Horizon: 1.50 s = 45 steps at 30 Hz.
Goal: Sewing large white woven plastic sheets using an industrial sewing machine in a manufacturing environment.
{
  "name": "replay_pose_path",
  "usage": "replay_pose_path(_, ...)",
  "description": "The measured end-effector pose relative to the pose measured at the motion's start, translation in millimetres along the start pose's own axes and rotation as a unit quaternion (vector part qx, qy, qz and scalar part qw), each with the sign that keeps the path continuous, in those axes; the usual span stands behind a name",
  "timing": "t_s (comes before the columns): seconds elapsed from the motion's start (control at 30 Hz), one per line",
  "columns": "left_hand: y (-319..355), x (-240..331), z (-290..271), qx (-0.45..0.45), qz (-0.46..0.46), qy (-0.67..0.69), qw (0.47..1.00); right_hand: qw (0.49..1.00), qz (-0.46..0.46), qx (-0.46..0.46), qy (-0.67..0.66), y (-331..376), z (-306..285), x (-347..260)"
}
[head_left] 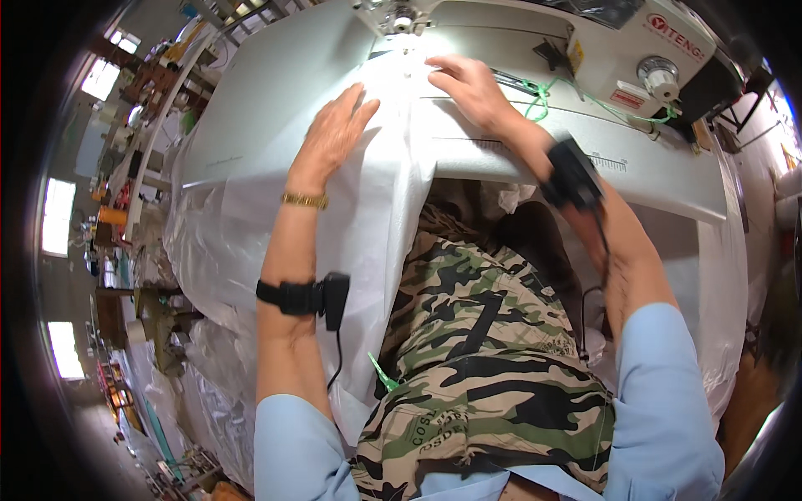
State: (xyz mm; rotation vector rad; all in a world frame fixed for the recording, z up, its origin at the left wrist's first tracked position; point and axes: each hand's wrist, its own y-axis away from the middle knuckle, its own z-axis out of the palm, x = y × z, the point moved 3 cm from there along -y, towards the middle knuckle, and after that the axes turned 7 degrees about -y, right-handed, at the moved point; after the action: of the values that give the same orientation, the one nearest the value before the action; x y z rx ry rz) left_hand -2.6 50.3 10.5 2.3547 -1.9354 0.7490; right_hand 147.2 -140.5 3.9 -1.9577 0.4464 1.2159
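My fingers are stretched out nearly flat on both sides, gripping nothing: the left hand [332,134] lies palm down with its fingers close together on the white fabric [376,192], and the right hand [468,83] presses the same sheet with fingers extended and slightly spread, its fingertips just beside the needle area [407,23] of the sewing machine [601,50]. The fabric runs from under the needle, across the pale grey machine table [251,108], between my two hands, then falls over the table's near edge and down past my left side, where more of it bunches in loose folds. I see a gold bracelet [304,199] on my left wrist and a black strapped device [309,296] further up that forearm, with a matching black device [572,174] on my right wrist. A green thread [551,92] loops across the machine bed near my right hand. Below the table edge my lap shows a camouflage-patterned garment [484,359], and light blue sleeves [660,401] cover my upper arms.
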Motion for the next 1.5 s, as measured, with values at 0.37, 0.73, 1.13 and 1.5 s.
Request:
replay_pose_path(0.37, 34.6, -103.2, -19.0, 0.054, -0.001, -0.174, 0.983, 0.917, 0.271, 0.095, -0.275, 169.3, 101.1, 11.4)
replay_pose_path(0.73, 5.7, -132.1, -32.6, 0.038, 0.069, -0.139, 0.987, 0.887, 0.284, -0.128, -0.342, 226.4, 177.7, -10.3)
replay_pose_path(1.13, 7.4, -133.8, -33.0, 0.048, 0.035, -0.094, 0.994, 0.924, 0.297, -0.029, -0.239, 213.9, 149.1, 45.5)
replay_pose_path(1.5, 7.3, -133.9, -32.8, 0.056, 0.035, -0.091, 0.994, 0.97, 0.217, -0.11, -0.03, 210.4, 178.1, 63.2)
